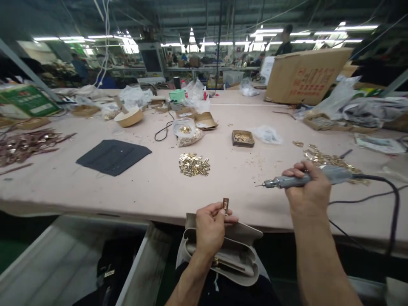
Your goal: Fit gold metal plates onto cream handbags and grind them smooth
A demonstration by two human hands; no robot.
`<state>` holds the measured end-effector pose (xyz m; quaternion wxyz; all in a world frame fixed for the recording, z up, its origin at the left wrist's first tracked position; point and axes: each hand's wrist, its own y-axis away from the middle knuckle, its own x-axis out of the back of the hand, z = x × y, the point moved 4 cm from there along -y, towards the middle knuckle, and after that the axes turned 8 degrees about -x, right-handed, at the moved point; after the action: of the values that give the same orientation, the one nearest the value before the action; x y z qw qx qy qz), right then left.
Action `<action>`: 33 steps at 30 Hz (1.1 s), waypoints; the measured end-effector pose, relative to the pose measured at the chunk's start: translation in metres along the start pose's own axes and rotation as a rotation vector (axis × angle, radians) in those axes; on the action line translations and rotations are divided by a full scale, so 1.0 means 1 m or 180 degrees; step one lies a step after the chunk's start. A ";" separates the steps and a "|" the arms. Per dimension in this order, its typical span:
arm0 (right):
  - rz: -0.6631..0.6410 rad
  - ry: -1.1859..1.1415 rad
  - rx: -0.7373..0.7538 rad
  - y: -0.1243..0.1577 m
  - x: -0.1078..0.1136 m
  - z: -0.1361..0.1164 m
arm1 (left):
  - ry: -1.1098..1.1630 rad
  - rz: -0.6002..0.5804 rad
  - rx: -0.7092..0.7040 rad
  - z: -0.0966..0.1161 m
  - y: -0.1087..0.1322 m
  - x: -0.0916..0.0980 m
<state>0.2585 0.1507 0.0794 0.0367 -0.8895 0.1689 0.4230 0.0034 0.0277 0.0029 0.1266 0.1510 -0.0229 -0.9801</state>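
Between the fingertips of my left hand [210, 229] is a small gold metal plate [225, 205] with a rectangular opening. Below that hand, a beige handbag [242, 272] lies on my lap with its flap raised, and a gold zipper shows inside. My right hand [309, 187] is wrapped around a grey electric screwdriver [296, 181], held above the table with its thin bit pointing left. A pile of similar gold plates [194, 165] lies on the table beyond my left hand. More gold hardware [331, 160] is heaped behind the screwdriver.
A small box of screws or fittings [242, 138] and a bag of small parts [188, 135] stand mid-table. To the left lies a dark flat panel [114, 156]. A large carton [306, 76] stands at the back right. The screwdriver's black cable [397, 208] hangs at the right.
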 end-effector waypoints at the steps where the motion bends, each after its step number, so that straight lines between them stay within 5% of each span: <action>1: -0.0079 0.0068 -0.0025 0.016 -0.008 0.004 | 0.0023 0.0001 0.0004 -0.001 0.000 0.000; 6: -0.0291 0.0370 0.0092 0.089 -0.038 0.031 | 0.0029 -0.0031 -0.0001 -0.002 0.002 0.001; 10: -0.0282 0.0605 0.0403 0.117 -0.048 0.046 | 0.0073 0.0014 0.0036 0.002 0.003 0.001; 24: -0.0483 0.0928 0.0774 0.141 -0.057 0.061 | 0.0137 0.0052 0.0065 0.001 0.002 0.001; 33: -0.1440 0.1577 0.1060 0.154 -0.070 0.069 | -0.0018 -0.0079 0.0014 0.008 0.001 -0.002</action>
<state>0.1160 0.0391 0.1006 0.2314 -0.9616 0.0384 0.1428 0.0034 0.0274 0.0112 0.1140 0.1487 -0.0236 -0.9820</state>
